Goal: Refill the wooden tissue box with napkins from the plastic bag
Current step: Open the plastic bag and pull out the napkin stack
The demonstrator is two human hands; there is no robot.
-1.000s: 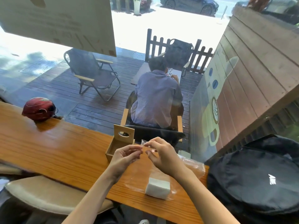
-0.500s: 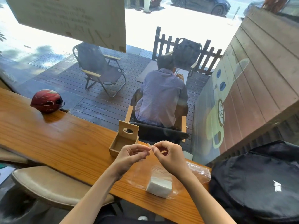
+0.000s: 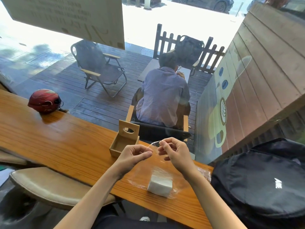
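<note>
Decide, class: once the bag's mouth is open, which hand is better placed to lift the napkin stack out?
Probably the right hand: the napkin stack lies nearly below its wrist in the plastic bag. The left hand sits nearer the wooden tissue box.

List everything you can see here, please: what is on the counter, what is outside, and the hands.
counter: one, orange-brown wood, along the window
box: one, pale wood, lid up, empty, on the counter
bag: one, clear plastic, on the counter, its top raised
napkins: one white stack, inside the bag
helmet: one, red, far left on the counter
backpack: one, black, at the right
stool: one, beige seat, below the counter
chair: one empty, dark, on the deck outside
person: one, seated outside, back turned
left hand: pinches the bag's top
right hand: pinches the bag's top
</note>
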